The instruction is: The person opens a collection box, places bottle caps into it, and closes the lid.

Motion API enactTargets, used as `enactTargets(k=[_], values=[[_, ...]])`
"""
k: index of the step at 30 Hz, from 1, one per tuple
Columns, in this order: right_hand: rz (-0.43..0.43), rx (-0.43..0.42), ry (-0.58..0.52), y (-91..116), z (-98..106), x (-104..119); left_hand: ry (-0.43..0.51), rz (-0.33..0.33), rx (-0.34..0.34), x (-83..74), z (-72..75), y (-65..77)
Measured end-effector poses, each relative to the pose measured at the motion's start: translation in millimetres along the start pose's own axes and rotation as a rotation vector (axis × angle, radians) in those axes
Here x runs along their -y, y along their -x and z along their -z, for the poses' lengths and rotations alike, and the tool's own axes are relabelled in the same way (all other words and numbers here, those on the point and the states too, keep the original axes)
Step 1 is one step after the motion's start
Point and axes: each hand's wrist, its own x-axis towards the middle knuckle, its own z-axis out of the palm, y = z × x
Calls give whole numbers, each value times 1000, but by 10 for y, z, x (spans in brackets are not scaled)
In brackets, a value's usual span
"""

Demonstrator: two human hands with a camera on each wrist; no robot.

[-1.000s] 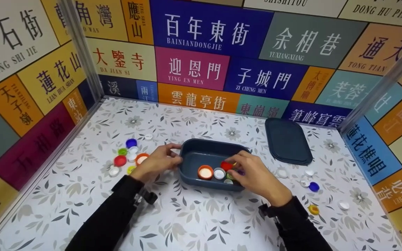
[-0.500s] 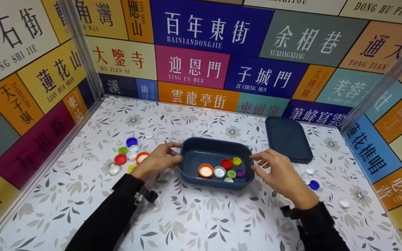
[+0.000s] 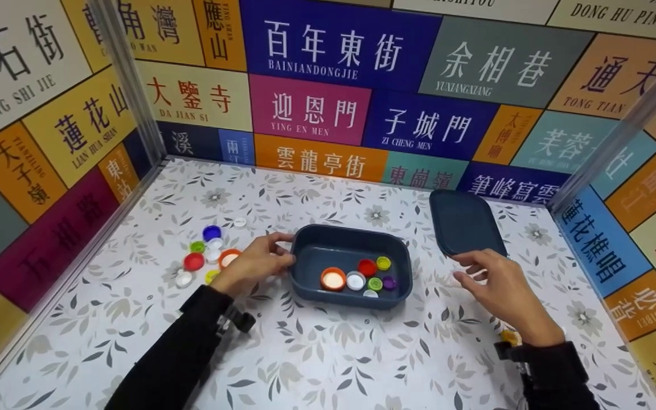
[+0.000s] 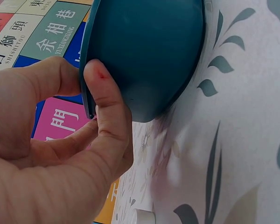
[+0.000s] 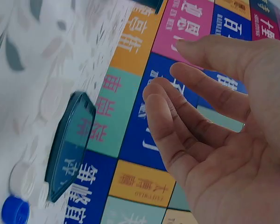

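In the head view, a dark blue plastic box [image 3: 311,259] stands in the middle of the table. My left hand [image 3: 257,265] pinches its left rim between thumb and fingers, and the left wrist view shows the box wall [image 4: 144,51] close up. Inside the box lie bottle caps: an orange one [image 3: 333,279], a red one [image 3: 367,267], a yellow one [image 3: 384,262], a purple one [image 3: 389,282] and others. To the right, my right hand [image 3: 501,290] is held above the table with loosely bent fingers and nothing between them. The flat dark lid [image 3: 464,222] lies just beyond it.
Left of the box, several loose caps are grouped, among them a blue cap [image 3: 212,233] and a red cap [image 3: 194,261]. A yellow cap [image 3: 510,336] shows beside my right wrist. Another blue cap [image 5: 15,210] appears in the right wrist view. Printed walls enclose the table.
My right hand has left the caps in the box and moved right, past the box's right rim, to near the lid. My left hand stays at the left rim.
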Motion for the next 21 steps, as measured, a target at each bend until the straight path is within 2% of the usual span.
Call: enactTargets(k=[15,21], values=[[-262,208,103,156,329,-679,15,-4,1,9,6,2],[-343,331,122,178,341,-849,23,-12,9,16,9,-7]])
